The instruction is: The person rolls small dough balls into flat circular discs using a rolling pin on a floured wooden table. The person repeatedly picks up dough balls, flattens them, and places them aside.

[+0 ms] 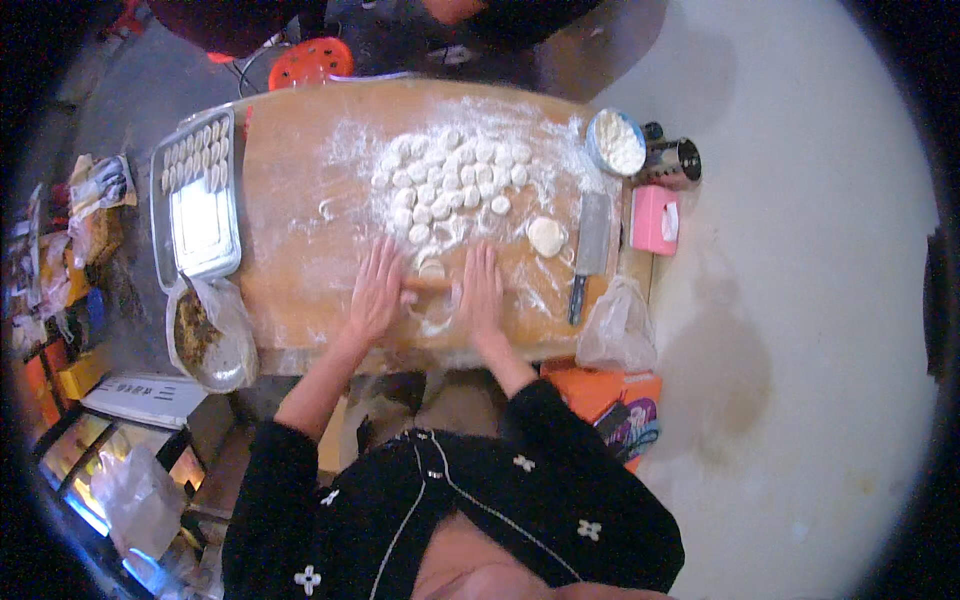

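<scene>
Between my hands runs a thin wooden rolling pin (429,285) on the floured wooden board (300,262). My left hand (380,289) holds its left end under the palm, with the fingers stretched forward. The right end is held the same way by my right hand (481,289), and both palms hide the pin's ends. A small piece of dough (431,268) lies just beyond the pin. Farther off, many flour-dusted dough pieces (451,176) spread over the board. A flat round of dough (546,237) lies right of my right hand.
A cleaver (594,232), a bowl of flour (619,142), a steel canister (679,161), a pink tissue box (655,220) and a plastic bag (619,326) line the right side. On the left are a metal tray (202,232) with dumplings (196,154) and a bowl of filling (196,330).
</scene>
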Demonstrator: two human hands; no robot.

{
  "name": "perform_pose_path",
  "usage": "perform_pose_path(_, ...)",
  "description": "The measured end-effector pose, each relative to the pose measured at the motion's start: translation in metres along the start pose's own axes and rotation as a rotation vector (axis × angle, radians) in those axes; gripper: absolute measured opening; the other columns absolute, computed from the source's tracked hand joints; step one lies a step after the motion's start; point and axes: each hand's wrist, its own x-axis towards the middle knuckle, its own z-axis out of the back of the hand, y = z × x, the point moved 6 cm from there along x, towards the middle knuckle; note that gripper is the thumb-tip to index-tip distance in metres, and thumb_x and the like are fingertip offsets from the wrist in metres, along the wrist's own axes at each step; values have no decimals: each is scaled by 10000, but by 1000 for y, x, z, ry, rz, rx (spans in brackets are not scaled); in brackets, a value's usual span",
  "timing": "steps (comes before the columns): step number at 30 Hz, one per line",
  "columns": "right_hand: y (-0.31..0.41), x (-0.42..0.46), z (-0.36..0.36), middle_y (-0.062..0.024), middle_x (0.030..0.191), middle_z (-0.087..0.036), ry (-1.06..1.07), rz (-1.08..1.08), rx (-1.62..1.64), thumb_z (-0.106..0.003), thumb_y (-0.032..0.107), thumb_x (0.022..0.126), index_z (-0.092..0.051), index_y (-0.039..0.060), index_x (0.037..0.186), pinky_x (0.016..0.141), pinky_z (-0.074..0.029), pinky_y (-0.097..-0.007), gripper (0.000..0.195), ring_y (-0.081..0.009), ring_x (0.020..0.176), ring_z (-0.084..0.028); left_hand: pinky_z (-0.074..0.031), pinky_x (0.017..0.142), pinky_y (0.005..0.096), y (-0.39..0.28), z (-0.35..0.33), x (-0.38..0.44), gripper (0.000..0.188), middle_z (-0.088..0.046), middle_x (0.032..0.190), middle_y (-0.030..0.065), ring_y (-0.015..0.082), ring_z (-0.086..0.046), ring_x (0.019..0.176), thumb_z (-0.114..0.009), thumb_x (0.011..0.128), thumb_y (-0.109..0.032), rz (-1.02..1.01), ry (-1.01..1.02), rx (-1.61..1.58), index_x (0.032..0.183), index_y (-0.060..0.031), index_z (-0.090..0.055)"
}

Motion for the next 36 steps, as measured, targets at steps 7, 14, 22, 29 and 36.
perform_pose_path(7,-1,33,43,-304,1615,-291,-288,180,-9,-528,222,976,-313,-120,1524,1252,-210,-532,681,-441,1514,-267,-144,1264,555,2,21,34,856,-271,1617,322,495,-202,1523,-589,948,-410,54,-116,20,1530,133,-274)
perform_pose_path(14,13,42,51,-284,1620,-310,-307,132,-22,-522,235,984,-322,-83,1544,1245,-223,-514,675,-412,1525,-267,-141,1267,542,5,23,36,846,-255,1636,297,471,-214,1527,-613,940,-373,211,-68,117,1540,118,-275)
perform_pose_path(22,14,55,60,-301,1586,-359,-429,67,60,-508,215,986,-351,-86,1529,1234,-256,-520,641,-437,1504,-304,-126,1265,549,11,29,49,823,-226,1649,294,461,-168,1545,-575,969,-396,203,-76,123,1551,102,-273)
perform_pose_path(29,11,8,24,-268,1638,-281,-202,30,-29,-463,238,1005,-326,-62,1553,1241,-219,-511,640,-405,1527,-266,-112,1275,529,2,5,11,776,-208,1659,278,427,-154,1559,-568,973,-342,150,168,88,1552,85,-278)
perform_pose_path(36,-3,-11,22,-294,1632,-263,-143,118,-47,-494,206,991,-250,-90,1566,1242,-207,-519,691,-440,1527,-239,-183,1249,560,-14,6,-18,845,-178,1666,282,444,-167,1550,-639,930,-367,107,181,-75,1545,85,-276)
